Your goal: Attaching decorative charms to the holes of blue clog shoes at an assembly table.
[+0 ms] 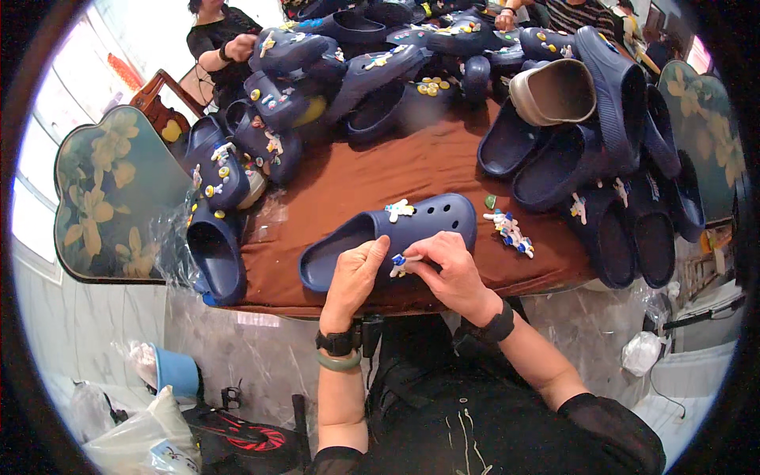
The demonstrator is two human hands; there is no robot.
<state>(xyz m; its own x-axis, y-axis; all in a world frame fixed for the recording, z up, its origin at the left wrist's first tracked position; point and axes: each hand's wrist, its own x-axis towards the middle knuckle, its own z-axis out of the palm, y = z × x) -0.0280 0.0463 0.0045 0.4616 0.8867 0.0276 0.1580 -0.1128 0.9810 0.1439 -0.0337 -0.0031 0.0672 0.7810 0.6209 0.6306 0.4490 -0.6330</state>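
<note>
A navy clog [336, 252] lies sideways near the front edge of the cloth-covered table, its holed toe pointing right. One white charm with blue and yellow [400, 210] sits on its upper. My left hand [356, 277] grips the clog's near side, thumb up; its other fingers are mostly hidden. Between my right hand's [454, 273] thumb and forefinger is a small blue-and-white charm [398, 266], held against the near side of the upper. Right of the toe lies a small pile of similar charms [513, 234], with a small green piece [491, 201] beside it.
Navy clogs with charms [380, 67] are heaped along the far side, and more clogs [609, 229] stand at the right. A beige clog [552, 93] rests among them. At the left is another navy clog [215, 257]. Two people work across the table. A blue bin [176, 372] stands below.
</note>
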